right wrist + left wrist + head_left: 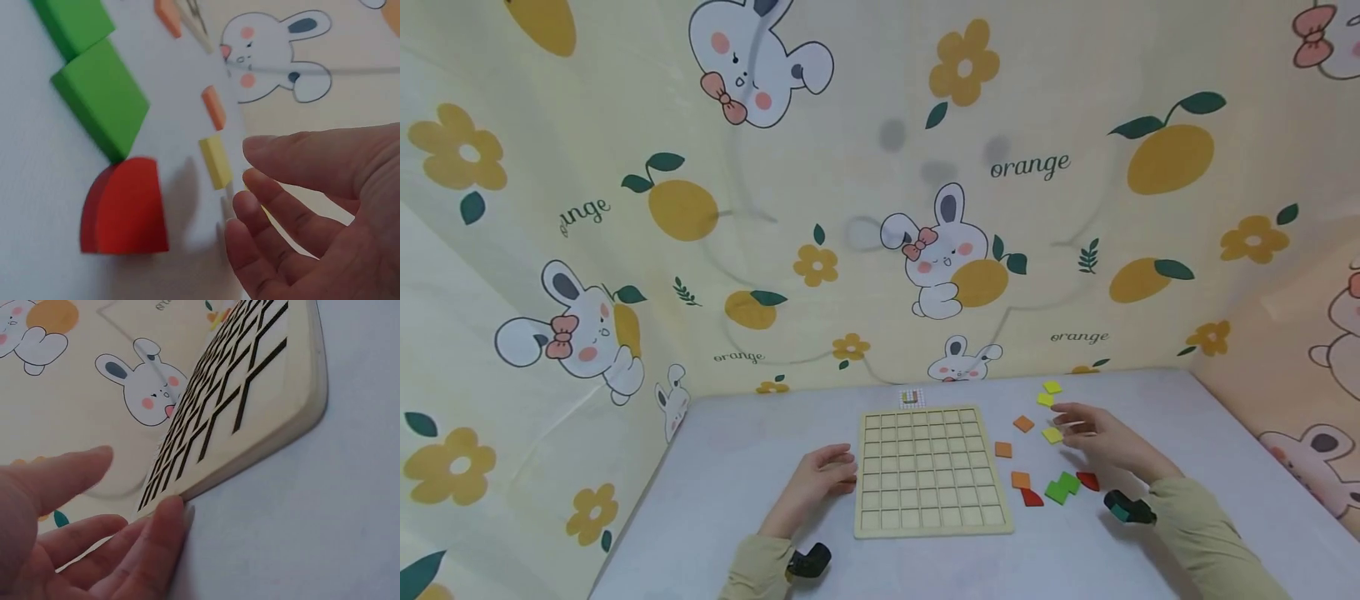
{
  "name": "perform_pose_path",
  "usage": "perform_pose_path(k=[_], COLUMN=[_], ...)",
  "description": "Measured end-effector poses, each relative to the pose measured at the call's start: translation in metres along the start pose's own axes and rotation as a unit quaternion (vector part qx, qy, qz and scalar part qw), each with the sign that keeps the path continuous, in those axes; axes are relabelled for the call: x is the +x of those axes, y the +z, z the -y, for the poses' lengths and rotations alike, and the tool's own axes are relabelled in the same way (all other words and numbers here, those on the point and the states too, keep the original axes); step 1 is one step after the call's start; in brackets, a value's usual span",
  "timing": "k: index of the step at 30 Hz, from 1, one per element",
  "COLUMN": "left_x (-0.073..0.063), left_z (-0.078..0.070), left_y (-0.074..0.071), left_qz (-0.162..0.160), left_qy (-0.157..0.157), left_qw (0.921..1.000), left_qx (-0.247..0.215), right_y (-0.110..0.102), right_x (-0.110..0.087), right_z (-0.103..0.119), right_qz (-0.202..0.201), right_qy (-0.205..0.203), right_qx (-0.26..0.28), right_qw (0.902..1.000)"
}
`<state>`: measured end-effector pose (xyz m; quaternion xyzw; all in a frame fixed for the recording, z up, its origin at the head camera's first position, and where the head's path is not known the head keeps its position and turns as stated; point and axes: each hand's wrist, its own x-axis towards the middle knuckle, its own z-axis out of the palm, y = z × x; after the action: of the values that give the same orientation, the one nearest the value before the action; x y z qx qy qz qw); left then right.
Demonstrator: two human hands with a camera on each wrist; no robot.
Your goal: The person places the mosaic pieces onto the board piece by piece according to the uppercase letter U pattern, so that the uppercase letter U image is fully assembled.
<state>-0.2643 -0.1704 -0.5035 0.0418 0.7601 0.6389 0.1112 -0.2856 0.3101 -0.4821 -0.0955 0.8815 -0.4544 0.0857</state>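
The right hand's (1090, 433) grip is spread, with thumb and fingers apart, beside the nearest of three flat yellow tiles (1052, 435); whether a fingertip touches it I cannot tell. The left hand's (822, 478) grip is loose too, thumb lifted away and fingertips resting against the edge of a pale, wood-coloured square board (934, 531). A raised lattice divides this board into rows of shallow square compartments, their pale bottoms showing.

Between board and right hand lie three flat orange square tiles (1003, 450), one close to the board's right rim. Nearer the person are two bright green square tiles (1056, 492), touching each other, with a red quarter-round tile (1032, 497) on either side. All rest on the white tabletop (940, 575). Just beyond the board's far edge is a small white gridded card (912, 398) bearing a coloured U-shaped pattern.
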Motion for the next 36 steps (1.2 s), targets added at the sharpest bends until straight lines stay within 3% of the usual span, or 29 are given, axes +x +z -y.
perform_pose_path(k=[4,11,18,27,36], left_x=[0.002,0.008,0.015,0.019,0.017], left_z=[0.002,0.004,0.005,0.005,0.002], left_y=[0.003,0.007,0.006,0.006,0.010], left_qz=[-0.004,-0.013,-0.012,-0.033,-0.048], left_qy=[-0.001,0.012,0.020,0.007,-0.004], left_qw=[0.9999,0.9973,0.9925,0.9928,0.9897], left_qx=[0.011,0.071,0.120,0.115,0.135], right_y=[0.001,0.005,0.008,0.009,0.007], right_x=[0.004,0.009,0.012,0.010,0.013], right_z=[-0.005,-0.007,-0.010,-0.009,-0.007], right_qz=[0.005,0.001,-0.013,-0.011,-0.003], right_qy=[0.001,0.011,-0.012,-0.032,0.008], right_qx=[-0.014,-0.044,-0.079,-0.099,-0.069], right_qw=[0.9999,0.9990,0.9967,0.9945,0.9975])
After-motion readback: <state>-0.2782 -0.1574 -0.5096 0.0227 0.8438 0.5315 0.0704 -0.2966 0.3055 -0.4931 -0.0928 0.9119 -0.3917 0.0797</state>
